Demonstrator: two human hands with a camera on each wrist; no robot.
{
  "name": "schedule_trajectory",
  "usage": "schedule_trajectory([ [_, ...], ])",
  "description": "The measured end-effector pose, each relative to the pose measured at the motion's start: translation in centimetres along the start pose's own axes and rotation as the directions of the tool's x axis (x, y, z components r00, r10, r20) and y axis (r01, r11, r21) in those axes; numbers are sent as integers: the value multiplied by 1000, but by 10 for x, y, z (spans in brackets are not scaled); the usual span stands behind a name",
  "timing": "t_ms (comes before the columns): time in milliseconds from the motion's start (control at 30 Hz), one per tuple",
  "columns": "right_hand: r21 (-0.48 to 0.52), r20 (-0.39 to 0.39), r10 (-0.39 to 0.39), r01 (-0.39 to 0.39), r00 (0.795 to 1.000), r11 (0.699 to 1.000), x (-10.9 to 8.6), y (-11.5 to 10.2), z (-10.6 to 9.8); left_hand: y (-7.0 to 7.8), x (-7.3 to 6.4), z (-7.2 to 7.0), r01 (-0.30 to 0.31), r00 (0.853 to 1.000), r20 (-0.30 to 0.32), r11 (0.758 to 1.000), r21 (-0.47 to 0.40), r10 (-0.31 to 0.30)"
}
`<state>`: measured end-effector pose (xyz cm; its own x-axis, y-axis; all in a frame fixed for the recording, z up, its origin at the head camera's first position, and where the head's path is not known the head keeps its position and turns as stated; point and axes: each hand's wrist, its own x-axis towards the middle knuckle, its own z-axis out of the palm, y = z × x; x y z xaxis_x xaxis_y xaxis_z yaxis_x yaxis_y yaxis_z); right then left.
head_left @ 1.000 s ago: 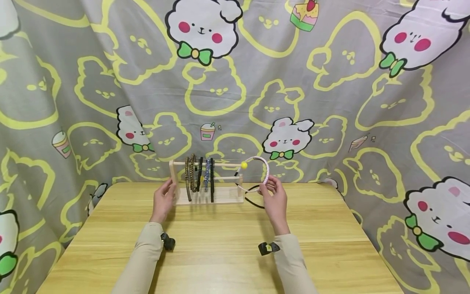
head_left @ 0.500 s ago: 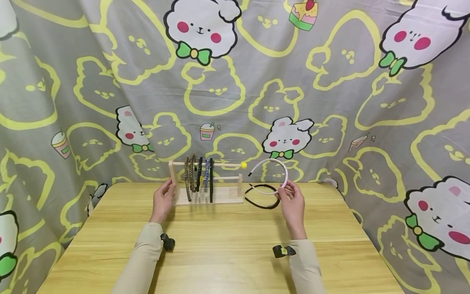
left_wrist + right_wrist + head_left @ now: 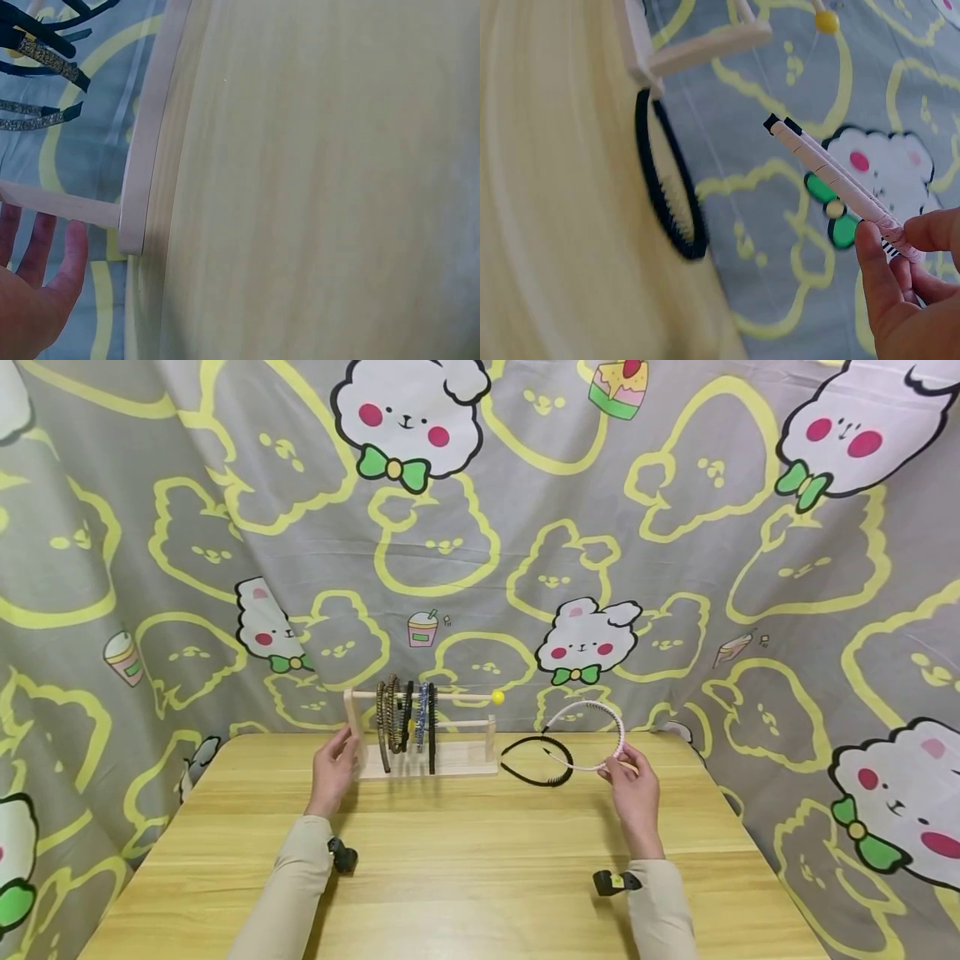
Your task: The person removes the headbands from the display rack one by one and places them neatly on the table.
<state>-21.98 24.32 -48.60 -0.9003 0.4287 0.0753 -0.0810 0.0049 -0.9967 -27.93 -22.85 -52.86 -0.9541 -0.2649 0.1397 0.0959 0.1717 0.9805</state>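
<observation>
My right hand (image 3: 634, 785) pinches a white headband (image 3: 622, 731) by its curved side, between thumb and fingers. The band is raised over the table's right half, its black-tipped ends pointing left, as the right wrist view also shows. My left hand (image 3: 333, 768) rests against the left post (image 3: 352, 718) of a wooden headband rack (image 3: 465, 762); in the left wrist view its fairly straight fingers (image 3: 73, 259) touch the post. Several headbands (image 3: 393, 714), brown, blue and black, hang on the rack's rods. A black headband (image 3: 551, 783) lies right of the rack.
The rack's upper rod ends in a yellow ball (image 3: 498, 697), and a short post (image 3: 492, 739) bears the lower rod. The wooden table (image 3: 465, 877) meets a patterned curtain (image 3: 450, 543) along its back edge.
My right hand has carried the white headband rightward and slightly lower, away from the rack's rod end, uncovering the black headband on the table. My left hand has stayed at the post.
</observation>
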Motion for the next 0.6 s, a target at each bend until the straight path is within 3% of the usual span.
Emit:
schedule_trajectory([
  [233, -75, -40, 28, -31, 999, 997, 14, 17, -36, -1, 0, -1, 3, 1000, 1, 1000, 9, -3],
  [600, -72, -51, 115, -118, 992, 990, 29, 34, -73, 0, -1, 0, 8, 1000, -8, 1000, -4, -8],
])
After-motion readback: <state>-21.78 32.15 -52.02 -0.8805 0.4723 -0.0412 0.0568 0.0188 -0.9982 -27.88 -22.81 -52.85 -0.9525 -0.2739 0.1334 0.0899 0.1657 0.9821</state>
